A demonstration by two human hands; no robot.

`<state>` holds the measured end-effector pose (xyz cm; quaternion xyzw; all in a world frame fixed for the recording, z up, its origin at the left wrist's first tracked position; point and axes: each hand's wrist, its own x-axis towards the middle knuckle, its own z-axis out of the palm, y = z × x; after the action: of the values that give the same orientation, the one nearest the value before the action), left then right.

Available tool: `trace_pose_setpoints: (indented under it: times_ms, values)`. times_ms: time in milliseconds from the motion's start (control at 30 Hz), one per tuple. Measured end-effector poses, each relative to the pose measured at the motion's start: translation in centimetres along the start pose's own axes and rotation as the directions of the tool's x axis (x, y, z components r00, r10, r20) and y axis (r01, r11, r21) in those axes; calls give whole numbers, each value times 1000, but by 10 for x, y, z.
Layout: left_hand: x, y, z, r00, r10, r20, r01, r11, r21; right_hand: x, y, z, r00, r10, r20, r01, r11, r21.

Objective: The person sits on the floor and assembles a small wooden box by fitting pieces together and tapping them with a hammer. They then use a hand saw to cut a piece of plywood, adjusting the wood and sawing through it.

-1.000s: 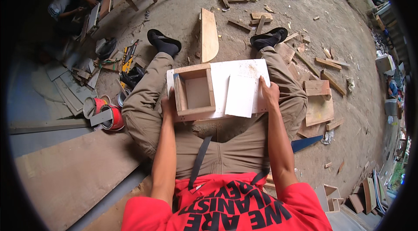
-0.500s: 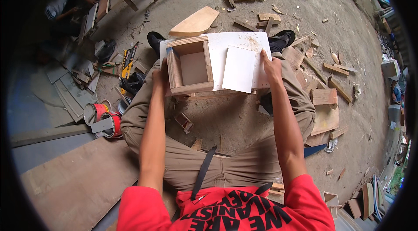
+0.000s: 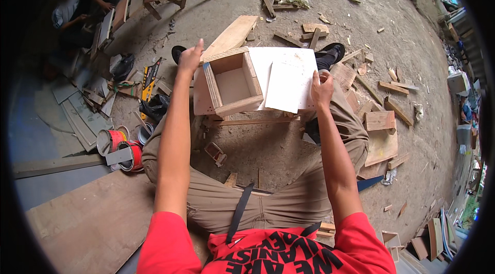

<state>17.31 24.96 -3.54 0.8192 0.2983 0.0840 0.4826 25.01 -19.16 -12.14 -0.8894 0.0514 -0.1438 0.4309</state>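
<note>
Head view: one box (image 3: 238, 105), one panel (image 3: 285, 85) on one white board (image 3: 261, 61); left hand (image 3: 190, 60), right hand (image 3: 322, 89) at sides, grips unclear.

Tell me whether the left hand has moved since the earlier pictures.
Yes. Judged against the nearer red can, the left hand has moved forward, to beside the far left corner of the wooden box.

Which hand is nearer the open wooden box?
Left: the left hand is beside the far left corner of the box; the right hand is farther away, across the small white panel.
</note>
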Motion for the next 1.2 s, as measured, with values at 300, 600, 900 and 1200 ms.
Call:
trace_pose_setpoints:
  times_ms: [300, 600, 900, 1200]
  values:
    - [61, 0, 23, 955, -116, 272, -63, 819, 571, -29, -32, -11, 988, -134, -77, 141, 985, 99]
    - [30, 52, -14, 963, -235, 132, 231, 972, 41, -39, -103, -29, 925, -333, -182, 343, 939, 26]
    - [-82, 113, -9, 984, 55, -168, -67, 996, -65, -82, -224, -25, 831, -249, 497, -173, 734, 657]
    - [-223, 128, 12, 957, 280, -68, -288, 944, -164, -131, -254, -58, 855, -367, 367, -190, 436, 880]
